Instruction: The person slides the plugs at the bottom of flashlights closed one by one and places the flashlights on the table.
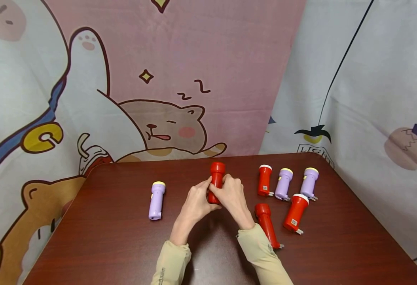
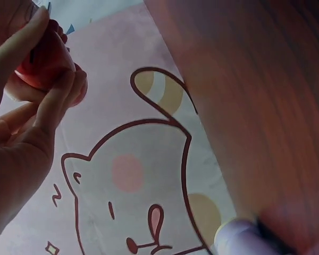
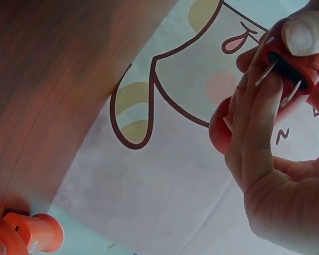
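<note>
Two hands: both on one red flashlight [image 1: 216, 180], held just above the table [image 1: 123, 245] near its middle, head end pointing toward the far edge.
Left hand [image 1: 196, 204]: fingers curled round the left side of the red flashlight's body; in the left wrist view the fingertips [image 2: 61, 87] press against the red plastic [image 2: 42, 61].
Right hand [image 1: 231, 196]: fingers wrapped round the right side and tail of the same flashlight; in the right wrist view the thumb [image 3: 303, 34] sits at the tail, beside two metal plug prongs [image 3: 279, 79] that stick out.
Lone purple flashlight [image 1: 156, 200]: lying flat, left of the held flashlight, well apart from it, yellow rim toward the far edge.
Group right of the held flashlight: red flashlight with white rim [image 1: 264, 180], then two purple flashlights [image 1: 283, 184] [image 1: 309, 182], side by side.
Nearer row: another all-red flashlight [image 1: 266, 223] lies just beside the right sleeve [image 1: 262, 253]; a tilted red flashlight with white rim [image 1: 295, 212] lies right of it.
Backdrop: cartoon cat cloth [image 1: 165, 126] hanging behind the table.
</note>
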Motion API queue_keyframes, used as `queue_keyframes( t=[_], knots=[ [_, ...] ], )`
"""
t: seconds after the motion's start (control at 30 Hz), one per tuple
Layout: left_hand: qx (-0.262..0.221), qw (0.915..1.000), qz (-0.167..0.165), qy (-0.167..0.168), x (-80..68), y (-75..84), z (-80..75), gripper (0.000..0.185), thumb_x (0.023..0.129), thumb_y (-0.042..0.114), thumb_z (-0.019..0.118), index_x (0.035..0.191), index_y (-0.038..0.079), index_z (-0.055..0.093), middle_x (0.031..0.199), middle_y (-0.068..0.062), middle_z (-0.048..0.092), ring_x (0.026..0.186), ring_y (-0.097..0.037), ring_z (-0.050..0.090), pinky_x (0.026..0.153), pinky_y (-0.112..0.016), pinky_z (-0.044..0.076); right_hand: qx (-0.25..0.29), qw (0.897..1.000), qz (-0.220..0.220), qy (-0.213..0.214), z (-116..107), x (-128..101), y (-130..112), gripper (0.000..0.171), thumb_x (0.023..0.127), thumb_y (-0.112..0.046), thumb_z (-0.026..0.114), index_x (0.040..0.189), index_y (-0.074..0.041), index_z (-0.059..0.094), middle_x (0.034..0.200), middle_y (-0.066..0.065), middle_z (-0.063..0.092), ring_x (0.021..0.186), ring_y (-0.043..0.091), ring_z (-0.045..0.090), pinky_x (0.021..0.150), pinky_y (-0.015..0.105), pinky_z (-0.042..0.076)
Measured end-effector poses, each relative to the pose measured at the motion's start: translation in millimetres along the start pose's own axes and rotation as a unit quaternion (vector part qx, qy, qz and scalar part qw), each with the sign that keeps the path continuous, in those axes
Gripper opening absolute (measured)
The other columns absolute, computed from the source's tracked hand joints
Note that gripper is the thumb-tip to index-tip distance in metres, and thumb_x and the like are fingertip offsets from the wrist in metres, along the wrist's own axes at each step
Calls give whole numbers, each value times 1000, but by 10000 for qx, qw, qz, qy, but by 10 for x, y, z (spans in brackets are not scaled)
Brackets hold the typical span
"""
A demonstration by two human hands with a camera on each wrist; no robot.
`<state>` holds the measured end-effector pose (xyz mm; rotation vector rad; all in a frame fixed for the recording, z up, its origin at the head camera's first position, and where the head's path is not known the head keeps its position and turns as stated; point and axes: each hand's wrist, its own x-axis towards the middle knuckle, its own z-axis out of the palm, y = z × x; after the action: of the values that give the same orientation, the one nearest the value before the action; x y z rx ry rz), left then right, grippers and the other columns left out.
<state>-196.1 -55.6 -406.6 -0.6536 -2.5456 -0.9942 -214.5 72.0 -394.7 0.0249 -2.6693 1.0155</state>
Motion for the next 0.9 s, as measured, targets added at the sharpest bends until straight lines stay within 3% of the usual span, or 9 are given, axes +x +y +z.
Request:
queue_keyframes(
  t=[0.37,0.9],
  knots=[
    [-87,9997,-222,53,-5,1,13,80,60,15,90,128,-8,54,117,-21,66,93,-28,69,82,-37,56,-25,10000,-31,17,28,-35,-7,33,80,-36,66,76,-4,59,60,8,58,49,21,54,47,29,46],
    [89,9998,-97,176,-8,-42,32,72,62,14,86,124,-7,57,109,-18,70,81,-26,69,75,-34,57,-105,9998,-117,142,62,-46,-19,34,80,-35,66,77,-2,58,61,9,58,50,22,55,48,30,49]
  ],
)
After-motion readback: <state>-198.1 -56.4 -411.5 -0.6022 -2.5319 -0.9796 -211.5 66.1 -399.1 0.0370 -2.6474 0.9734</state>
